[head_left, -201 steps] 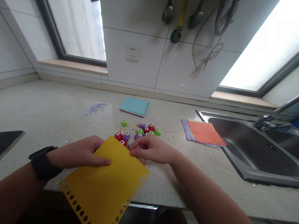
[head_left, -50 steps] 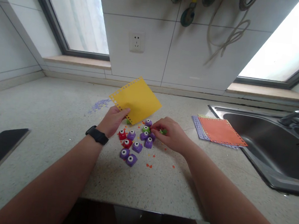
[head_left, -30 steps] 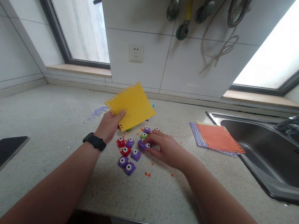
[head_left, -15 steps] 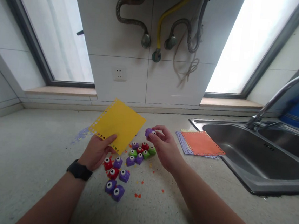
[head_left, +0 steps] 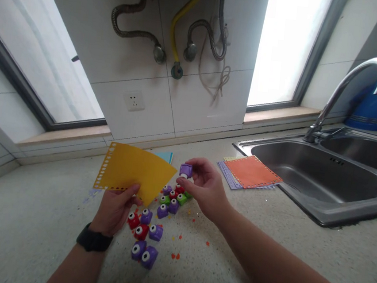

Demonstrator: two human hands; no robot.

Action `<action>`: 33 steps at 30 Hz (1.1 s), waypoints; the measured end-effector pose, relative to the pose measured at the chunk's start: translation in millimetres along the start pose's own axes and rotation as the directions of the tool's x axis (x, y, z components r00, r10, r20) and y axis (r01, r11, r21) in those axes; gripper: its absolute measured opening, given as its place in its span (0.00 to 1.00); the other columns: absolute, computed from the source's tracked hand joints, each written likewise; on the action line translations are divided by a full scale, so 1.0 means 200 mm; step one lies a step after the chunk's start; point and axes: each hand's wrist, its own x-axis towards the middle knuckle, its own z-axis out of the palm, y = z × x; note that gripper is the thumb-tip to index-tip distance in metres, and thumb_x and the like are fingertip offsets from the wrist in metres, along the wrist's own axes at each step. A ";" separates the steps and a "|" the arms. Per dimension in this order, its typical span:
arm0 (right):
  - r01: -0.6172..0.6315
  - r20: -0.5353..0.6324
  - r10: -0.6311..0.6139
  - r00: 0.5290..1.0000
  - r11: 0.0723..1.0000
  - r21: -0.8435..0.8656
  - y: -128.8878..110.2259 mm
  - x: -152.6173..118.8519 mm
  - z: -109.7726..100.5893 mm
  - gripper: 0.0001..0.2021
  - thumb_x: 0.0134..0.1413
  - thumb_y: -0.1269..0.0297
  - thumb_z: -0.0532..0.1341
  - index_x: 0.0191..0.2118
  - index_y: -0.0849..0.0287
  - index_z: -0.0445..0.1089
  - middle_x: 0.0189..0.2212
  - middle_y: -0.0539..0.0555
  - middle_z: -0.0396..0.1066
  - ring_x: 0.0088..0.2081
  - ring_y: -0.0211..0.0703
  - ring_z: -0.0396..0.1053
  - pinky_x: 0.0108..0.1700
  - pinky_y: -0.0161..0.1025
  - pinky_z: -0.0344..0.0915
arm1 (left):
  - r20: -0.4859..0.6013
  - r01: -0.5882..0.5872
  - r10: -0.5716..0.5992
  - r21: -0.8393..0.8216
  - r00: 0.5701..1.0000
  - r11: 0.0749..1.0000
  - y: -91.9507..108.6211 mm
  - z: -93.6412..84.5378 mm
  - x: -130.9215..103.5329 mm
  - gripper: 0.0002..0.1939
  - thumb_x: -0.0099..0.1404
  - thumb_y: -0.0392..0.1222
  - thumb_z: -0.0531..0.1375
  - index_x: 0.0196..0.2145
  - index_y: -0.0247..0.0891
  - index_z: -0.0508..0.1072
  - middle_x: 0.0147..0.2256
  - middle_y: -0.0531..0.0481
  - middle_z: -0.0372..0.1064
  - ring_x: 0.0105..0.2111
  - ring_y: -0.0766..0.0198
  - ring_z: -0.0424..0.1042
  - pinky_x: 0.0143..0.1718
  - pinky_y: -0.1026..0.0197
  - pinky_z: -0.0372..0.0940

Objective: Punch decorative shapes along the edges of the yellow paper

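Left hand (head_left: 114, 210) pinching square yellow paper sheet (head_left: 134, 172); right hand (head_left: 205, 188) holding small purple plastic punch (head_left: 186, 170) above speckled stone countertop (head_left: 34, 215).

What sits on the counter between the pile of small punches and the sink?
In the head view, between the punches and the sink lies a stack of punched paper sheets, orange on top, purple beneath, plus bare speckled counter.

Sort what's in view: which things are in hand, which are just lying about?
In hand:
- yellow sheet, pinched by left hand
- purple punch, held up in right hand

Lying about:
- loose punches on the counter
- orange sheet stack by the sink
- blue paper
- paper bits
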 end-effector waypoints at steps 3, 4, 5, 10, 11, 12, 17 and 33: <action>0.026 0.037 -0.026 0.999 1.000 0.003 0.01 -0.02 0.01 0.20 0.42 0.68 0.76 0.40 0.54 0.69 0.33 0.48 0.71 0.35 0.37 0.70 0.40 0.39 0.70 | -0.001 -0.004 0.004 0.002 1.000 1.000 -0.01 -0.01 0.01 0.21 0.49 0.34 0.75 0.42 0.37 0.79 0.39 0.52 0.76 0.28 0.67 0.73 0.16 0.67 0.73; 0.032 0.047 -0.032 0.998 0.999 -0.002 0.01 -0.02 0.01 0.20 0.42 0.69 0.75 0.40 0.54 0.69 0.33 0.49 0.71 0.35 0.37 0.70 0.40 0.39 0.70 | -0.002 -0.006 0.006 0.002 1.000 1.000 -0.01 -0.01 0.01 0.21 0.49 0.34 0.75 0.42 0.38 0.79 0.39 0.52 0.76 0.28 0.67 0.73 0.17 0.67 0.73; 0.036 0.054 -0.036 0.998 0.999 -0.012 0.02 -0.03 0.01 0.20 0.43 0.69 0.75 0.41 0.55 0.69 0.33 0.49 0.71 0.35 0.37 0.70 0.39 0.39 0.70 | -0.003 -0.006 0.006 0.002 1.000 1.000 -0.01 -0.01 0.01 0.21 0.49 0.34 0.75 0.42 0.38 0.79 0.39 0.52 0.76 0.28 0.67 0.73 0.17 0.67 0.73; 0.032 0.075 -0.027 0.997 0.998 -0.059 0.04 -0.05 0.01 0.19 0.44 0.68 0.75 0.41 0.55 0.69 0.33 0.49 0.71 0.35 0.38 0.70 0.39 0.40 0.69 | 0.000 -0.005 0.005 -0.013 1.000 1.000 -0.02 -0.02 0.01 0.23 0.50 0.33 0.75 0.45 0.39 0.79 0.40 0.52 0.76 0.29 0.67 0.73 0.18 0.67 0.73; 0.029 0.077 -0.024 0.997 0.998 -0.057 0.04 -0.05 0.01 0.19 0.44 0.68 0.75 0.41 0.54 0.69 0.34 0.49 0.71 0.35 0.38 0.70 0.40 0.40 0.69 | -0.002 -0.004 0.004 -0.015 1.000 1.000 -0.02 -0.02 0.01 0.23 0.50 0.33 0.75 0.45 0.39 0.79 0.40 0.52 0.76 0.29 0.67 0.74 0.18 0.67 0.73; 0.024 0.077 -0.020 0.997 0.998 -0.053 0.05 -0.05 0.01 0.19 0.44 0.68 0.75 0.41 0.54 0.69 0.34 0.49 0.71 0.36 0.38 0.70 0.40 0.40 0.69 | -0.004 -0.002 0.002 -0.018 1.000 1.000 -0.02 -0.01 0.01 0.23 0.50 0.33 0.75 0.45 0.39 0.79 0.40 0.52 0.76 0.30 0.66 0.74 0.18 0.68 0.73; -0.003 0.079 0.005 0.997 1.000 -0.026 0.05 -0.05 0.01 0.19 0.45 0.68 0.75 0.42 0.54 0.69 0.33 0.48 0.71 0.35 0.37 0.70 0.40 0.39 0.69 | -0.005 0.004 -0.004 -0.020 1.000 1.000 -0.02 -0.01 0.01 0.22 0.49 0.34 0.75 0.43 0.38 0.80 0.39 0.52 0.77 0.29 0.67 0.73 0.18 0.67 0.73; -0.070 0.120 0.071 0.990 0.997 -0.017 0.03 -0.05 0.02 0.19 0.45 0.66 0.74 0.40 0.54 0.67 0.32 0.48 0.70 0.32 0.37 0.69 0.37 0.39 0.70 | -0.036 -0.011 0.011 -0.004 0.999 1.000 0.01 0.03 -0.01 0.21 0.46 0.34 0.76 0.39 0.39 0.81 0.39 0.52 0.78 0.29 0.66 0.75 0.19 0.68 0.73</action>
